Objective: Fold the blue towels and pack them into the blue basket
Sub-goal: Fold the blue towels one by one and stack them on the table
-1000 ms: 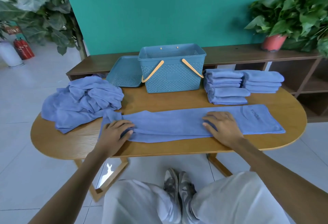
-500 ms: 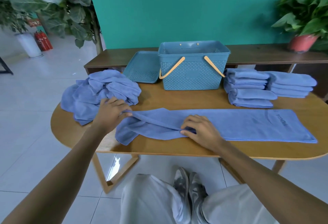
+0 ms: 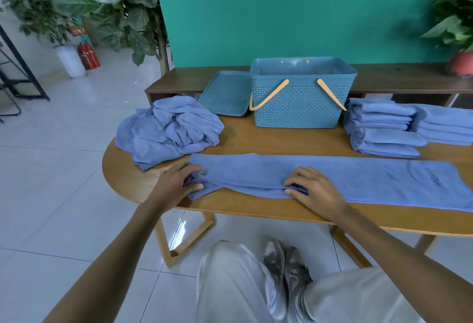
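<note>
A long blue towel [image 3: 358, 179], folded lengthwise, lies across the front of the wooden table [image 3: 281, 141]. My left hand [image 3: 176, 182] pinches its left end between thumb and fingers. My right hand [image 3: 312, 191] pinches the near edge of the towel around its middle. The blue basket [image 3: 302, 102] with tan handles stands open at the back of the table. A crumpled heap of blue towels [image 3: 169, 128] lies at the left. Two stacks of folded towels [image 3: 381, 128] [image 3: 445, 125] sit to the right of the basket.
The basket's blue lid [image 3: 225, 94] leans at the basket's left side. A dark wooden bench [image 3: 399, 77] runs behind the table, with a potted plant [image 3: 460, 64] on its right end. A large plant and a fire extinguisher [image 3: 88, 52] stand on the floor at left.
My left hand has brought the towel's left end down and toward me, so that end now lies flatter. My right hand stays on the near edge. The view has shifted left.
</note>
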